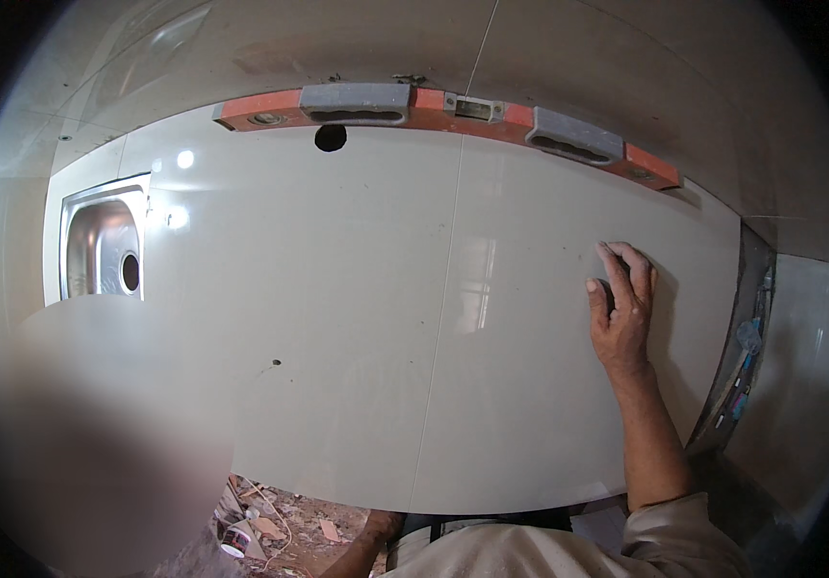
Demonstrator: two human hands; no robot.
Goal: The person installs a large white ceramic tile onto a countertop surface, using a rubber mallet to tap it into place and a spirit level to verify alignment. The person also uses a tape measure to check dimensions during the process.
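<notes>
My right hand rests over the right part of a pale, glossy slab. Its fingers are bent, with the thumb apart from them. Between thumb and fingertips shows a greyish patch; I cannot tell whether it is shadow or a thing. At the lower edge, by the slab's near side, part of my left hand shows at the end of its forearm, fingers hidden. Along the slab's far edge, against the wall, lies a long red-and-grey spirit level. A thin joint runs across the slab, left of my right hand.
A steel sink is set in at the left. A round dark hole lies just before the level. Along the right end runs a gap with small items in it. Rubble covers the floor below. A large blur hides the lower left.
</notes>
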